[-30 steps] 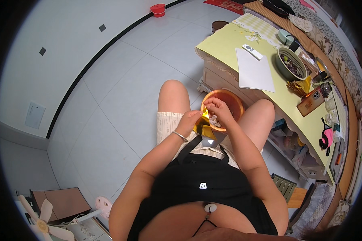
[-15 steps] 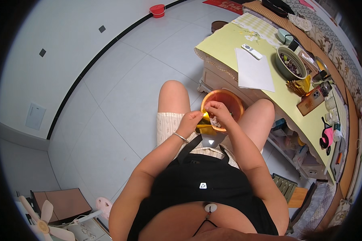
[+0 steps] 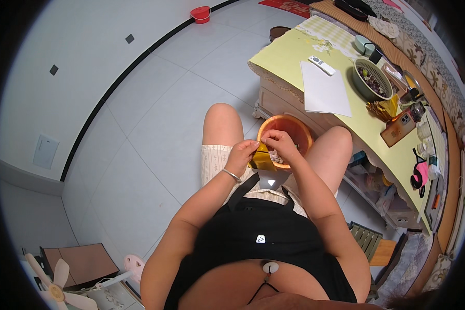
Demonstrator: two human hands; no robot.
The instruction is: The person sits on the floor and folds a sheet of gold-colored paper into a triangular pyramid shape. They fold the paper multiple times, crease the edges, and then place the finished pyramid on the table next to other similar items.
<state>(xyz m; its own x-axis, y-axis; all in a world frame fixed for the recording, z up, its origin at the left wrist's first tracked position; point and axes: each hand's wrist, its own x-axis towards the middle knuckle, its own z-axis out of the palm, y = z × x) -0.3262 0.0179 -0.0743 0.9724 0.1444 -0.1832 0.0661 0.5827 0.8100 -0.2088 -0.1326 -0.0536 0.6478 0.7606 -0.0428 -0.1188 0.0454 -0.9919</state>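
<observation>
1. The person sits with bare knees apart over a pale tiled floor, looking down at both hands held close together above the lap.
2. An orange bowl sits between the knees, just in front of the hands; its far rim is close to the edge of the table.
3. The left hand is curled, fingers bent in toward the thumb, pinching one end of a shiny yellow wrapper. A thin bracelet circles that wrist.
4. The right hand is also curled, with its fingertips on the top of the same wrapper, right over the near rim of the bowl. Something pale shows under its fingers, too small to make out.
5. The two hands nearly touch, with the wrapper stretched between them and hanging just below.
6. The table, covered in a yellow-green cloth, stands to the right and ahead. On it lie a white sheet of paper and, just beyond it, a white remote control.
7. Further right on the table is a grey-green basket with small dark pieces inside, and near it a brown phone lying flat.
8. A small red tub sits far off on the floor, well apart from the person.
9. A white fan lies at the lower left, beside a brown box.
</observation>
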